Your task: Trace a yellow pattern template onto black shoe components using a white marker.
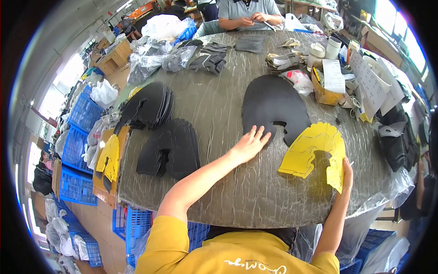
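Note:
My left hand (252, 145) lies flat with fingers spread on the lower left edge of a large black arch-shaped sheet piece (273, 102). At the right, my right hand (348, 177) grips the right leg of a yellow arch-shaped template (315, 141) that has curved slots cut in it. The template overlaps the lower right of the black piece. A thin white stick-like thing (351, 163) pokes out by my right fingers; most of it is hidden. Left of my left arm are a stack of black cut pieces (171, 144) and another black stack (153, 102) behind it.
Across the plastic-covered table (219, 100), a person (248, 16) handles something small. Grey piece stacks (249, 44) and plastic bags (150, 59) lie along the far side. A yellow box (326, 95) and white cups (315, 55) stand at the right. Blue crates (77, 150) line the left.

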A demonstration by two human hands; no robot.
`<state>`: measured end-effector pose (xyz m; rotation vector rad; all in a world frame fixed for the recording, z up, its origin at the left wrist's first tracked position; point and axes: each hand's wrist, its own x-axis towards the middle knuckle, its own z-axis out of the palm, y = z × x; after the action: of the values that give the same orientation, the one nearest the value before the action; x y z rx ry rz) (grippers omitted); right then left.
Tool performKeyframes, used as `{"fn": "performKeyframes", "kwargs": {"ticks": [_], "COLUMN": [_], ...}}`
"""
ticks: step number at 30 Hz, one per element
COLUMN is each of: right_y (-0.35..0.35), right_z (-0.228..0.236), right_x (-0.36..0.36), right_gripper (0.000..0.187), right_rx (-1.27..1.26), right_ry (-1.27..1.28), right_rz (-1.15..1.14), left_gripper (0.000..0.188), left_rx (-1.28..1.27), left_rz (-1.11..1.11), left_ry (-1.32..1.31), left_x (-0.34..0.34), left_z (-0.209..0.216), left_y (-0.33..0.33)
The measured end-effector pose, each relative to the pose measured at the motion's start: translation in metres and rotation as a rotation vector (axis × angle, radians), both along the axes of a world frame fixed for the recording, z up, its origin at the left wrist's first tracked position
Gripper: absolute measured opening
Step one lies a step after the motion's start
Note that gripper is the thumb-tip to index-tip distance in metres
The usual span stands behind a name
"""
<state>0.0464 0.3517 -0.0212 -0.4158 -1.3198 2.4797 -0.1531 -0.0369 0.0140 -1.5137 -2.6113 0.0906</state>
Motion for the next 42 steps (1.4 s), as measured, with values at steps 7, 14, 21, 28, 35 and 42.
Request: {"fn": "performKeyframes", "kwargs": {"ticks": [7,14,21,28,35,42], "right_y": [0.032,0.008,-0.066,-0.111,-0.116,-0.109], "right_z": [-0.029,-0.006,0.023,0.057,0.056,0.056], "right_x": [0.009,-0.008,-0.008,-0.003,0.001,-0.004], "right_gripper": [0.027,0.026,0.031,0.032,0.034,0.038], "right_rx": [-0.256,-0.151,0.683,1.202,1.107,1.168], "right_ry": [0.084,0.038,-0.327,-0.488,-0.465,-0.416], "right_rz": [-0.076,-0.097,0.208,0.184,0.171,0.222], "left_gripper": [0.043,0.048,0.054,0.05,0.062,0.049], "left_rx": [0.434,0.28,0.763,0.604,0.356,0.315], "left_rz": [0.007,-0.082,0.151,0.143,0.005,-0.037], "left_ry": [-0.04,-0.255,-0.513,-0.613,-0.623,-0.564], "left_x": [0.004,0.175,0.181,0.168,0.177,0.172], "left_z": [0.028,0.013,0.008,0.012,0.004,0.005], "left_y": [-0.018,-0.046,-0.082,-0.066,-0.057,-0.057]}}
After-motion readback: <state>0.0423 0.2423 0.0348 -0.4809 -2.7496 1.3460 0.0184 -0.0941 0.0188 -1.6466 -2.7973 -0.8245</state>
